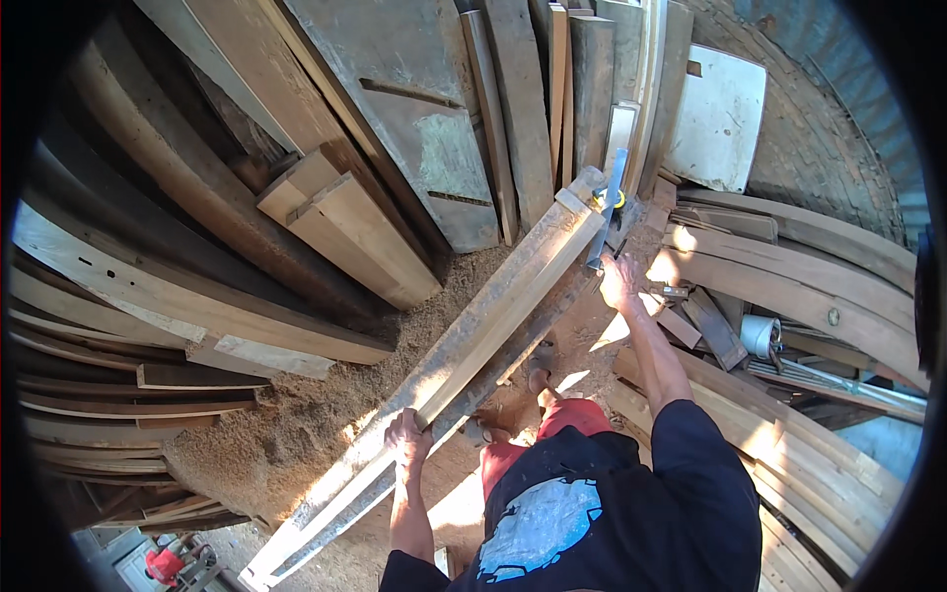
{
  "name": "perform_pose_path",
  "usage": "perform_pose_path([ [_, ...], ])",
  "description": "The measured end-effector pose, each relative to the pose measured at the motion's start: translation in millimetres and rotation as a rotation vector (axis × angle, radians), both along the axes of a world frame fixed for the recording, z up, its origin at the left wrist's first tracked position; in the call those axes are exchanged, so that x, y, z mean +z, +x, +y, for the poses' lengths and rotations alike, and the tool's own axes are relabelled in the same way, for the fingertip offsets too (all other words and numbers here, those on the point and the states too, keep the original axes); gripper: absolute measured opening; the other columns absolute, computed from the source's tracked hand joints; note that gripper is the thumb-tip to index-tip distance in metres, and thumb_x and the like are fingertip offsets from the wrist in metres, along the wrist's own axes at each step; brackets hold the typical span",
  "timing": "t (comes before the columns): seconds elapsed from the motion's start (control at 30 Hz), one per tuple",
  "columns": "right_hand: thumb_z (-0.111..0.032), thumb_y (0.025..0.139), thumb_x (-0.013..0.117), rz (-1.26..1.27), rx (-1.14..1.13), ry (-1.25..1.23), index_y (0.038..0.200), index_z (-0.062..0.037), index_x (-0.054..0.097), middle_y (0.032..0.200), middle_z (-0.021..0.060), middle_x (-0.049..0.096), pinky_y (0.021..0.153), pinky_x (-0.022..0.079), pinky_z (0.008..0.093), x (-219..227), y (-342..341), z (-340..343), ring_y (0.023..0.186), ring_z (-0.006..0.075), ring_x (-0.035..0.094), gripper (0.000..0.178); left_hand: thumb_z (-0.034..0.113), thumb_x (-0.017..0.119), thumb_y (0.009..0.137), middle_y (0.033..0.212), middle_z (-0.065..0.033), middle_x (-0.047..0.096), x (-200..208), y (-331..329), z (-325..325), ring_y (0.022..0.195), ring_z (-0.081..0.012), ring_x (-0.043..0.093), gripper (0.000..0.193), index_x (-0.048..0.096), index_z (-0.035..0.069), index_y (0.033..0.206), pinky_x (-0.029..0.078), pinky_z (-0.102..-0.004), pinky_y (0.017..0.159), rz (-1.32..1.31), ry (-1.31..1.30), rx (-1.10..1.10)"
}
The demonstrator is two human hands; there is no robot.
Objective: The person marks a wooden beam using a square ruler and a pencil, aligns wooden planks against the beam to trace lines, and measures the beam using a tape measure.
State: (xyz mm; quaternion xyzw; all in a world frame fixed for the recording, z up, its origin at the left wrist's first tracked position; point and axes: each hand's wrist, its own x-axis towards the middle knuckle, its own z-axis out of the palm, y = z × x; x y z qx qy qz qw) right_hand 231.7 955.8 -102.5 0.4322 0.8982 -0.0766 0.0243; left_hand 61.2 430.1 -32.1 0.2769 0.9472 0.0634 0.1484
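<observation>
A long pale wooden beam (490,315) runs diagonally from the lower left up to the middle right, over a second timber. My left hand (407,436) is closed over the beam's edge at its nearer part, fingers curled on top. Near the far end, my right hand (619,282) is closed beside the lower end of a flat metal strip (614,183), which looks like a carpenter's square. A thin dark item shows at its fingertips, too small to name. Beside the strip lies a small yellow-and-black object (619,200), partly hidden.
Boards and planks (395,99) lean in rows ahead and left. Sawdust (296,419) covers the ground beside the beam. More planks (789,444) lie stacked at right, near a white container (759,335). A white panel (718,118) stands far right; a red machine (165,566) sits lower left.
</observation>
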Motion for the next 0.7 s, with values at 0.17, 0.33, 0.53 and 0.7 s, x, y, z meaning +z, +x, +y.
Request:
perform_pose_path([
  [0.17,-0.016,0.088,0.062,-0.148,0.149,-0.017,0.106,-0.0104,0.067,0.105,0.0143,0.069,0.093,0.043,0.0485,20,-8,39,0.113,0.0327,0.057,0.020,0.028,0.090,0.065,0.085,-0.0071,0.068,1,3,3,0.082,-0.0301,0.067,0.047,0.059,0.015,0.098,0.051,-0.0455,0.076,0.019,-0.015,0.018],
  [0.33,-0.015,0.084,0.062,-0.095,0.323,0.159,0.105,-0.0132,0.068,0.101,0.0112,0.068,0.096,0.040,0.0472,15,-16,72,0.111,0.0296,0.057,0.023,0.026,0.090,0.064,0.083,-0.0061,0.067,2,4,6,0.081,-0.0298,0.066,0.045,0.060,0.015,0.096,0.051,-0.0456,0.075,0.058,-0.004,0.026],
  [0.53,-0.010,0.080,0.065,-0.033,0.356,0.050,0.112,-0.0134,0.067,0.110,0.0121,0.067,0.097,0.041,0.0472,5,-19,102,0.110,0.0317,0.057,0.033,0.027,0.091,0.064,0.089,-0.0094,0.069,5,2,12,0.086,-0.0330,0.066,0.048,0.061,0.014,0.099,0.049,-0.0465,0.080,0.000,-0.011,0.061],
  [0.7,-0.009,0.078,0.066,-0.036,0.210,-0.046,0.115,-0.0094,0.066,0.124,0.0156,0.065,0.097,0.043,0.0516,20,-36,106,0.111,0.0373,0.058,0.036,0.027,0.092,0.064,0.088,-0.0090,0.069,5,4,8,0.086,-0.0324,0.066,0.048,0.062,0.014,0.099,0.050,-0.0460,0.079,0.005,-0.024,0.072],
])
